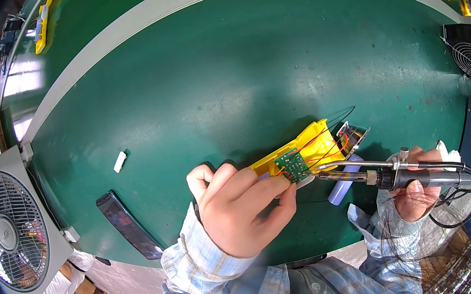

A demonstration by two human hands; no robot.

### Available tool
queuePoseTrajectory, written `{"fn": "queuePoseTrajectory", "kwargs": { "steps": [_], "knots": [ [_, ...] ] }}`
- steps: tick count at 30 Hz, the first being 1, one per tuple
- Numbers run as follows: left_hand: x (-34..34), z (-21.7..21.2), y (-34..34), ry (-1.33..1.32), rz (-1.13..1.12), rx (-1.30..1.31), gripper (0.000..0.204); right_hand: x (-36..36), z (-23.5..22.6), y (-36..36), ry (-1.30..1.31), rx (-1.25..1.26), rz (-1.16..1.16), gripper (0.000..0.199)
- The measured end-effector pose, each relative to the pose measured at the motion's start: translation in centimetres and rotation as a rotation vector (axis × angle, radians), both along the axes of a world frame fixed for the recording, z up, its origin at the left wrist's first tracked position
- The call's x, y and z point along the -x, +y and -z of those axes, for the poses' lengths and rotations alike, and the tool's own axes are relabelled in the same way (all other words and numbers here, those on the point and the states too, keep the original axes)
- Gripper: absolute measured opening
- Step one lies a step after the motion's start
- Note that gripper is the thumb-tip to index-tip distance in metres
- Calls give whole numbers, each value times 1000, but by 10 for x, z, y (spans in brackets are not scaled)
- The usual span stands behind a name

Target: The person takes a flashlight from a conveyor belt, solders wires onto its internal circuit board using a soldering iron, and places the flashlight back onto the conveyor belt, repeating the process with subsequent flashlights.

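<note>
A person's left hand [237, 205] pinches a small green circuit board [292, 164] between thumb and fingers, holding it against a yellow plastic housing [306, 147] just beyond the fingertips. The housing's long axis runs up and away to the right of that hand, over the green work surface [209, 79]. Red wires [325, 146] trail from the board across the housing. The right hand [417, 186] is wrapped around the dark handle of a soldering iron [368, 173] — its long axis nearly level, tip pointing toward the left hand and meeting the board's edge. A black cord [461, 210] loops from the handle beyond the right hand. Well left of the left hand lie a dark phone [127, 225] and a small white piece [120, 161], with a grey box fan [13, 230] farther out.
</note>
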State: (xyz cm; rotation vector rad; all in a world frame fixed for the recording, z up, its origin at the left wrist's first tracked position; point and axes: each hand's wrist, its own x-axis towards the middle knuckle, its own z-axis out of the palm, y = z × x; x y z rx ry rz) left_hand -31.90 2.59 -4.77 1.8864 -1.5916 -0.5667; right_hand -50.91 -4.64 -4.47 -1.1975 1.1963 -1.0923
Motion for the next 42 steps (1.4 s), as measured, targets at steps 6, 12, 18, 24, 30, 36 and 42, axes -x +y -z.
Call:
{"fn": "queuePoseTrajectory", "kwargs": {
  "steps": [6,12,18,24,30,36,42],
  "knots": [
    [0,-2,0,-13,10,-14,13,4,14,-3,38,217,-78,36],
    [0,-3,-2,-6,7,-15,13,1,15,-1,28,224,-64,36],
    [2,-7,-2,-55,27,-67,13,0,13,-1,18,171,-46,37],
    [2,-6,-3,-79,45,-46,15,2,16,-2,32,181,-85,37],
    [2,-5,-3,-86,57,-45,15,0,15,-1,43,235,-92,34],
    [2,-5,-3,-89,50,-48,15,3,17,1,25,280,-122,32],
    [2,-5,-2,-110,59,-46,14,1,17,2,60,337,-90,32]
  ]
}}
